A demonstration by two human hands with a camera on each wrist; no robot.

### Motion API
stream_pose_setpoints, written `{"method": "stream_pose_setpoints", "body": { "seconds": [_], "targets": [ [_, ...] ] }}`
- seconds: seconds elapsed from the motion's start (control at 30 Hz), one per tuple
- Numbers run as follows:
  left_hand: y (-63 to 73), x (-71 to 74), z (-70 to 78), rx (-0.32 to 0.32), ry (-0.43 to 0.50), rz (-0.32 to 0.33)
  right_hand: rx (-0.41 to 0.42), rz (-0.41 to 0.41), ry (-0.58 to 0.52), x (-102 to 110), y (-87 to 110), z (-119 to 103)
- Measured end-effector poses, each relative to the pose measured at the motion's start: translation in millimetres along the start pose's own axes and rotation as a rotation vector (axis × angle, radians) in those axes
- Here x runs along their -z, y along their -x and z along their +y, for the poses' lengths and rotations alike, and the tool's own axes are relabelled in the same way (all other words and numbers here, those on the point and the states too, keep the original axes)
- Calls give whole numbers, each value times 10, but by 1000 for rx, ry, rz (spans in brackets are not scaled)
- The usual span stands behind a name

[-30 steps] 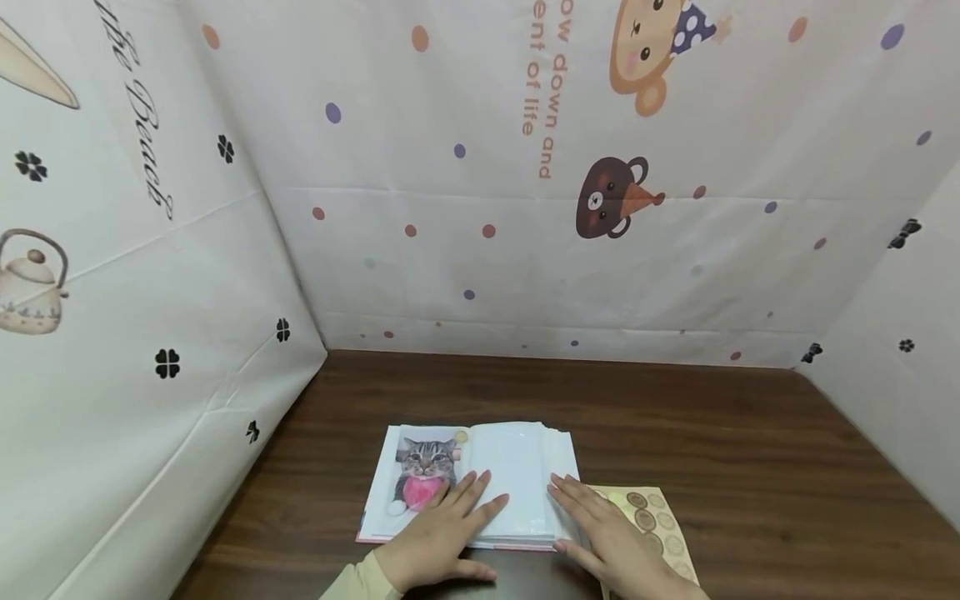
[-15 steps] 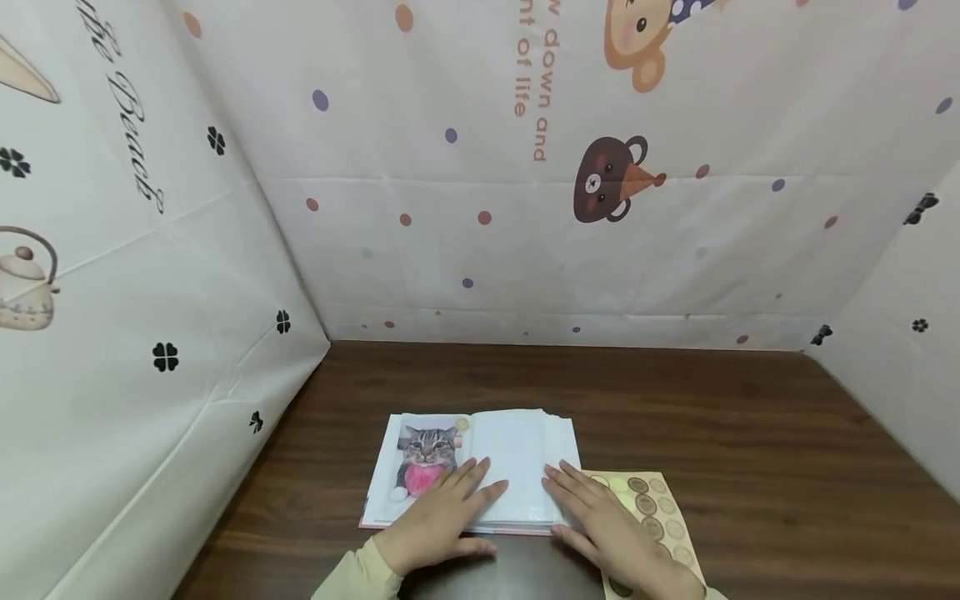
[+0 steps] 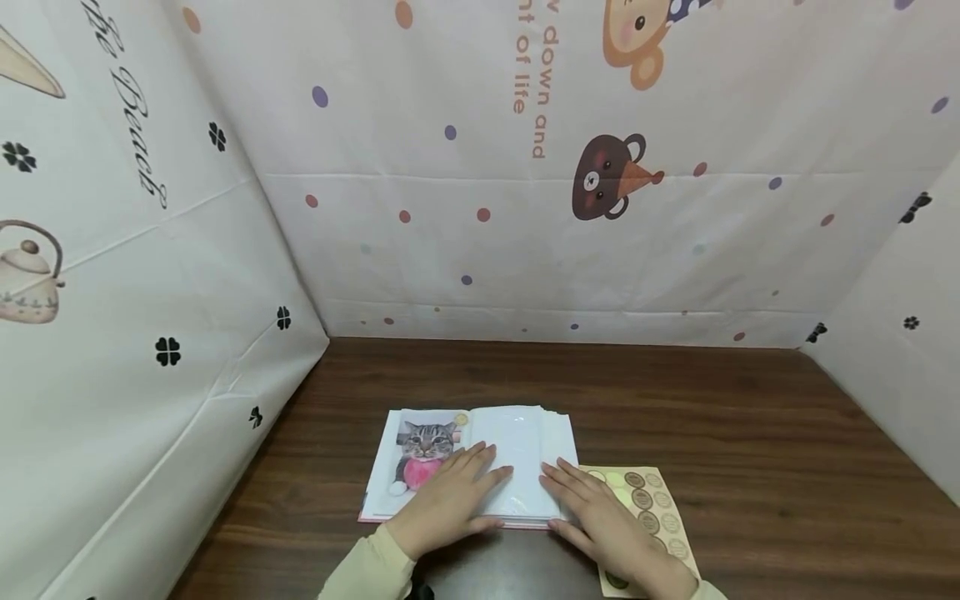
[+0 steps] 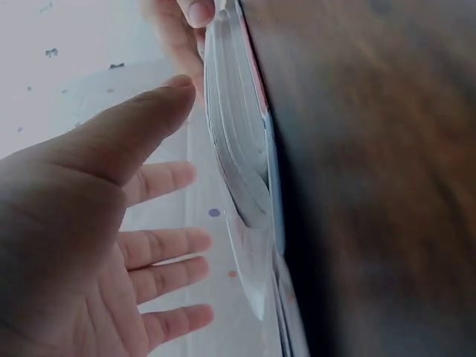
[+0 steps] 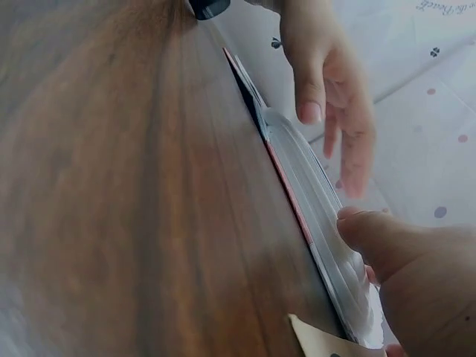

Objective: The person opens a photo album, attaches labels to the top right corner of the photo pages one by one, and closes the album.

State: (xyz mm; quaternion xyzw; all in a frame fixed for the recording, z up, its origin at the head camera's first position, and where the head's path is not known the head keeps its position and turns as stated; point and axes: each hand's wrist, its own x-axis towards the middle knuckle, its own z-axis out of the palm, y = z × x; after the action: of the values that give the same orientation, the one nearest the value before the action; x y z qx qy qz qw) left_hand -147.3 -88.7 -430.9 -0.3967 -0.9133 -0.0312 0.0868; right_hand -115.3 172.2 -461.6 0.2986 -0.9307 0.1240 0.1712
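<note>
1. We see the left hand [image 3: 446,504] released: its fingers are straight and spread, holding nothing, its thumb apart from them.
2. We find the open book [image 3: 517,433] lying beneath and ahead of that hand, whose fingers reach across the fold onto the right-hand page. We cannot tell whether they touch the paper.
3. Just ahead and to the left of the left hand, we see a cat picture [image 3: 426,442] with a pink patch; the hand covers its lower right corner. A small round sticker [image 3: 461,419] sits at the picture's upper right.
4. We see the right hand [image 3: 602,521] released too, fingers extended over the book's right edge and gripping nothing. In the right wrist view its thumb is at the edge of the pages.
5. Beside and partly behind the right hand, we see a pale yellow sheet [image 3: 660,508] with rows of brown and cream circles.
6. Under both hands we see the brown table [image 3: 772,467]; well beyond them hangs a white cloth [image 3: 412,258] printed with dots and a brown bear [image 3: 600,179].
7. Behind the left hand we see a pale sleeve [image 3: 371,571].
</note>
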Motion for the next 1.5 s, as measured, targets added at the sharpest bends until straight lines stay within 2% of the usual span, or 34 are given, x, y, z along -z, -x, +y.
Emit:
{"method": "stream_pose_setpoints", "body": {
  "seconds": [0.13, 0.33, 0.53, 0.87, 1.1, 1.23, 1.37, 1.5],
  "targets": [
    [-60, -6, 5, -11, -36, 0, 4, 3, -3, -18, -8, -8],
    [-87, -30, -22, 2, 20, -24, 14, 22, 17, -19, -13, -17],
    [-92, -50, -33, -11, 29, -3, 1, 69, 28, -12, -16, -22],
    [-84, -52, -23, -82, -24, 140, -35, 89, 4, -21, -25, -39],
    [-115, -65, 44, -154, -39, 244, 17, 89, -3, -28, -25, -34],
    [-122, -61, 73, -176, -75, 257, 33, 75, -8, -27, -27, -37],
    [-124, -54, 89, -180, -72, 244, 16, 43, -24, -25, -21, -46],
    [-123, -51, 101, -185, -73, 263, 9, 27, -31, -29, -11, -49]
  ]
}}
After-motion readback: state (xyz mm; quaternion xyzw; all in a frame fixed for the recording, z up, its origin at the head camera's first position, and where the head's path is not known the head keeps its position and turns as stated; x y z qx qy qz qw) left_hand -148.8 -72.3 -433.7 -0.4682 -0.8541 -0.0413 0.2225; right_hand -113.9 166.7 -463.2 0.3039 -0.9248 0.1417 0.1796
